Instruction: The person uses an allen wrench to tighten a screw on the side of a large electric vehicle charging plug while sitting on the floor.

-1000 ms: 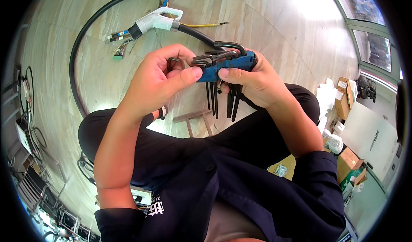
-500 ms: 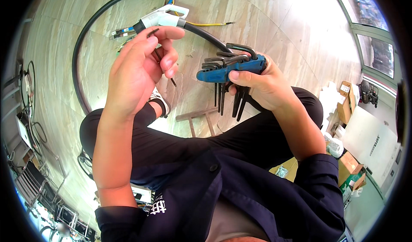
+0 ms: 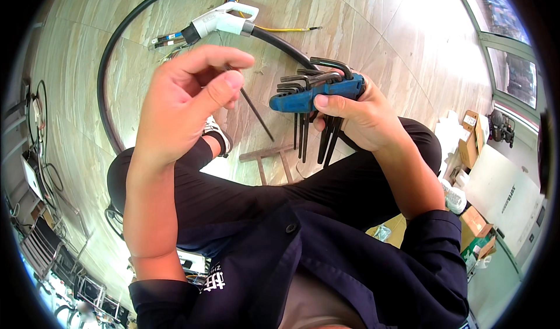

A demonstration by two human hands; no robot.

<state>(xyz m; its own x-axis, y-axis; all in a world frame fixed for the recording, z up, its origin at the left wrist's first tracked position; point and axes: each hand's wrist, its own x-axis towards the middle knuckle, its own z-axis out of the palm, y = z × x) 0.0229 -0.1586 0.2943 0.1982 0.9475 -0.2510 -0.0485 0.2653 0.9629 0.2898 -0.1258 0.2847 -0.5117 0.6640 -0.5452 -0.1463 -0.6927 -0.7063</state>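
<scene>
A thin dark hex key (image 3: pixel 258 114) is pinched between the thumb and fingers of my left hand (image 3: pixel 189 98). Its long shaft slants down to the right, while its upper end is hidden by the fingers. My right hand (image 3: pixel 357 110) grips a blue hex key holder (image 3: pixel 297 101), thumb on the near side. Several dark L-shaped keys stand in the holder, short arms on top and long shafts hanging below. The loose key's tip is apart from the holder, to its left.
On the floor ahead lies a white charging connector (image 3: pixel 219 23) with a thick black cable (image 3: pixel 105 60) looping left and loose coloured wires. A small brown metal frame (image 3: pixel 265 158) lies between my legs. Cardboard boxes (image 3: pixel 471 142) stand at the right; a chair (image 3: pixel 49 247) is at the lower left.
My left hand has turned, and the hex key in it now reaches farther down and right, nearer the holder. My right hand with the holder has barely moved.
</scene>
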